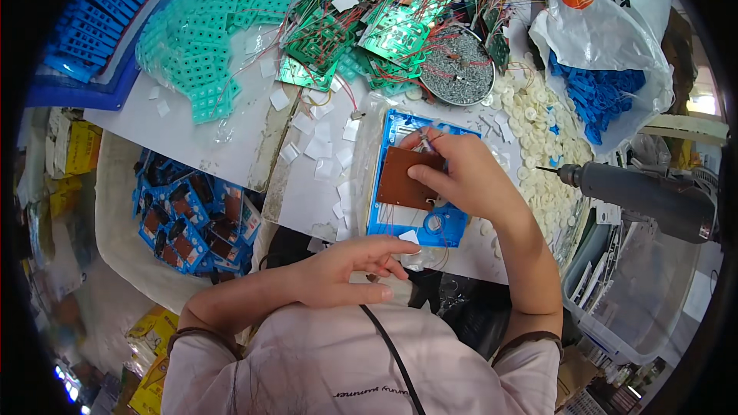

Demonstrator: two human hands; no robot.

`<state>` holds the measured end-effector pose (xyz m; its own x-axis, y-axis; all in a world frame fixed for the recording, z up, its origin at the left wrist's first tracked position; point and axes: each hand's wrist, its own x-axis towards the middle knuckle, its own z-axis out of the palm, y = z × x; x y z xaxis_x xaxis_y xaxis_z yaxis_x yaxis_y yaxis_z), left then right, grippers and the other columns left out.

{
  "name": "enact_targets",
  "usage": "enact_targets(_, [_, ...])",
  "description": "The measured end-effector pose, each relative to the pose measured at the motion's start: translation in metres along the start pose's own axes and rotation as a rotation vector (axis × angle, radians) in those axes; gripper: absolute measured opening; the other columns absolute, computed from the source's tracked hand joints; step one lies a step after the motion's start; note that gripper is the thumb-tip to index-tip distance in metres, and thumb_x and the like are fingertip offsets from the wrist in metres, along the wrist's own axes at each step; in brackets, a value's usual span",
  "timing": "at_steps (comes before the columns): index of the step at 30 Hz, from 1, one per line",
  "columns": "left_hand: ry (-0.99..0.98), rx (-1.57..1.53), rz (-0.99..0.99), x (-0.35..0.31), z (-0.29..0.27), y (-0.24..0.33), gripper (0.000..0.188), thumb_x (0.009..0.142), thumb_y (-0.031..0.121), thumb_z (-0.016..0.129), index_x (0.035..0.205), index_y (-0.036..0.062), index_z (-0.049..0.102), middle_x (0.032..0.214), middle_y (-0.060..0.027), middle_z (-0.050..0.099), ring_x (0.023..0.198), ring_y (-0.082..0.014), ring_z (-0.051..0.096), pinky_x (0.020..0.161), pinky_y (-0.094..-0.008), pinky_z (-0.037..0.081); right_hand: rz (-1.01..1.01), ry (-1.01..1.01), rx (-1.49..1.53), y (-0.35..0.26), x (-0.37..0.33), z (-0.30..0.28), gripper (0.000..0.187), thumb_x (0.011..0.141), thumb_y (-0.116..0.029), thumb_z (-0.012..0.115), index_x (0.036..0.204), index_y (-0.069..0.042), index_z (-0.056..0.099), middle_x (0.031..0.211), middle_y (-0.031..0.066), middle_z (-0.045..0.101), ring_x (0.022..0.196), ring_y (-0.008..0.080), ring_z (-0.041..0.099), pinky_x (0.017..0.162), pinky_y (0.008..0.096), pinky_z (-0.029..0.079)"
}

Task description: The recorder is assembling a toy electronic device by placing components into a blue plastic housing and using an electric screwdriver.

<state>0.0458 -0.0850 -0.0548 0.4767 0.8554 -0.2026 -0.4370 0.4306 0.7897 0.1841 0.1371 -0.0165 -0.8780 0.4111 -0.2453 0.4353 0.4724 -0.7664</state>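
Observation:
A blue plastic casing lies on the table in front of me, with a round speaker-like ring near its lower right. My right hand grips a brown circuit board between thumb and fingers, over the casing. Thin red wires run from around the board. Near the casing's lower edge, my left hand is open, with its index finger stretched out and its thumb apart. A small white square pad shows at that index fingertip; whether it is stuck to the finger, I cannot tell.
Green circuit boards with wires are heaped at the back. Beside them stands a round dish of screws. White round pieces spread to the right, near a hanging electric screwdriver. A bin of blue assemblies stands left.

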Motion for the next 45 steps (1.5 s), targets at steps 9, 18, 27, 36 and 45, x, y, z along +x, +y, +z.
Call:
enact_targets(9, [0.392,1.281,0.049,-0.012,0.007,0.065,0.071,0.083,0.038,0.08,0.14,0.0023,0.055,0.104,-0.0174,0.071,0.096,-0.0347,0.069,0.085,-0.0435,0.055,-0.041,-0.014,-0.261,0.014,0.0,0.009,0.039,0.086,-0.018,0.072,0.121,-0.006,0.061,0.1,0.017,0.073,0.092,0.0384,0.071,0.08,0.0463,0.057])
enact_targets(18, [0.125,2.022,0.404,0.011,-0.027,0.053,0.061,0.089,0.054,0.065,0.119,0.0007,0.07,0.13,-0.0124,0.065,0.132,-0.0267,0.053,0.113,-0.0643,0.029,0.033,0.079,-0.407,-0.011,-0.004,0.01,0.054,0.084,-0.02,0.076,0.125,0.0,0.049,0.082,0.0224,0.07,0.077,0.0434,0.069,0.067,0.0511,0.054])
enact_targets(27, [0.139,2.001,0.433,0.017,-0.033,0.048,0.067,0.085,0.057,0.069,0.122,0.0012,0.068,0.123,-0.0121,0.066,0.13,-0.0222,0.054,0.111,-0.0592,0.031,-0.132,0.461,-0.643,-0.034,-0.021,0.014,0.063,0.076,-0.018,0.081,0.129,0.001,0.053,0.123,0.019,0.063,0.113,0.0357,0.06,0.089,0.0442,0.054])
enact_targets(36, [0.089,1.989,0.455,0.021,-0.03,0.061,0.065,0.083,0.055,0.072,0.118,0.0009,0.069,0.119,-0.0135,0.068,0.121,-0.0233,0.059,0.103,-0.0456,0.039,-0.222,0.236,-0.632,0.0,-0.07,0.058,0.058,0.09,-0.036,0.071,0.131,0.004,0.059,0.146,0.0218,0.052,0.137,0.0376,0.047,0.112,0.0484,0.039])
enact_targets(45, [0.052,2.009,0.462,0.022,-0.027,0.064,0.065,0.084,0.056,0.071,0.119,0.0013,0.069,0.122,-0.0123,0.067,0.122,-0.0237,0.059,0.1,-0.0455,0.041,-0.209,0.233,-0.686,-0.004,-0.078,0.06,0.069,0.093,-0.047,0.065,0.135,0.007,0.055,0.15,0.0238,0.049,0.142,0.0375,0.043,0.113,0.0495,0.037])
